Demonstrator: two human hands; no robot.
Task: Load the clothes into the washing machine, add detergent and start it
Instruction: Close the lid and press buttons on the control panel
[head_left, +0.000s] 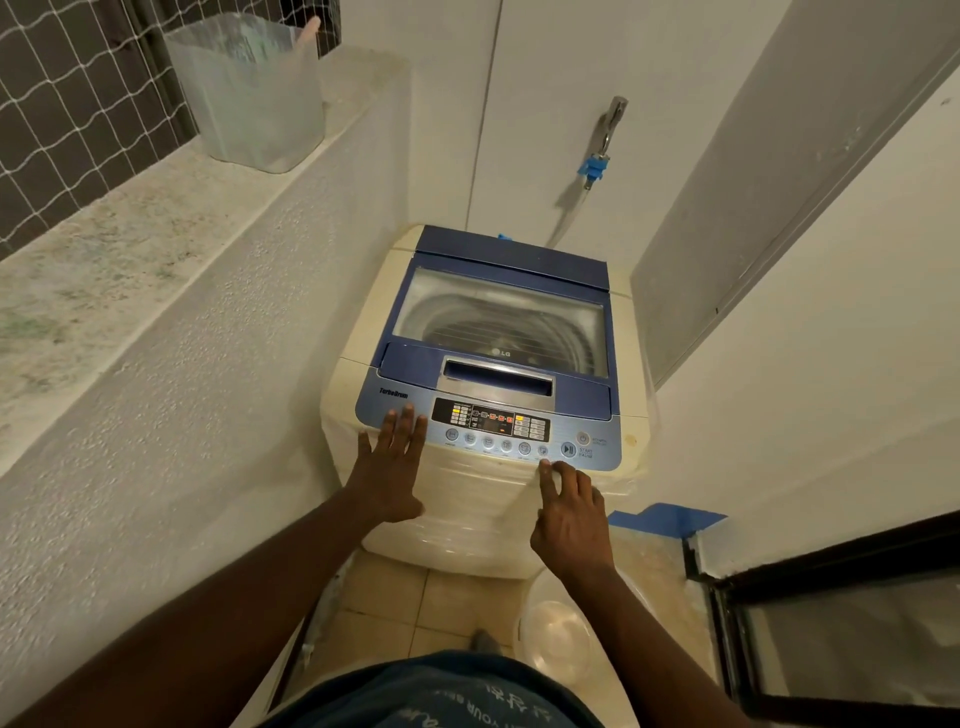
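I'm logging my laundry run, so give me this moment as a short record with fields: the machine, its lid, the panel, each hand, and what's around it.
machine: top-loading washing machine, cream body, blue top
lid: lid shut, drum visible through its window
panel: display lit
left hand: left hand open, fingers spread, flat on the panel's left end
right hand: right hand empty, index finger just below the row of buttons
wall: tap with a blue fitting
ledge: clear plastic container

narrow white-walled nook (545, 93), stained stone ledge (93, 249) left under netted window (67, 104), clear plastic tub (254, 93) on ledge, wall tap (605, 135), beige floor tiles (395, 603), dark-framed door (831, 623) right
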